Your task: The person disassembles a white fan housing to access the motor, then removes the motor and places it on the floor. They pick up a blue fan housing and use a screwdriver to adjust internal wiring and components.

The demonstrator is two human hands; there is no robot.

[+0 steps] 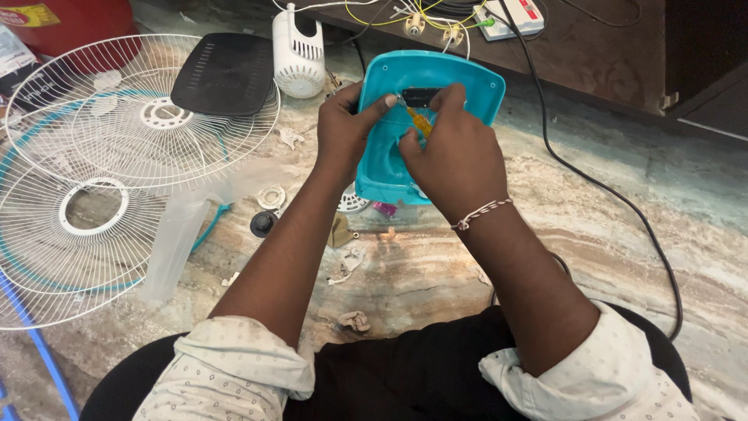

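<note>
In the upper middle of the frame, a turquoise plastic housing [436, 86] stands tilted on the marbled stone floor [608, 210], its hollow side turned toward the person. The left hand [347, 129] wraps around the housing's left edge, thumb pressed over the rim near a dark rectangular part [419, 97] set into the top of the shell; its grip is closed on the housing. The right hand [452, 152] sits in front of the housing with its fingers curled tight around a small screwdriver with a yellow-orange handle [418, 121], whose tip points up and left toward the dark part. A white braided thread [483, 212] circles the right wrist. At left of the frame two white wire fan guards [93, 179] lie overlapping on the floor, with a black ribbed cover [228, 72] resting on the upper guard's right edge. Just right of that cover stands a white vented motor casing [298, 53]. Below the guards, a translucent fan blade [175, 242] lies near a white ring [271, 196] and a small black knob [263, 223]. A black cable [615, 203] runs down the right side of the floor from a dark wooden ledge [592, 54] at the top, where a white power strip [514, 15] sits.
</note>
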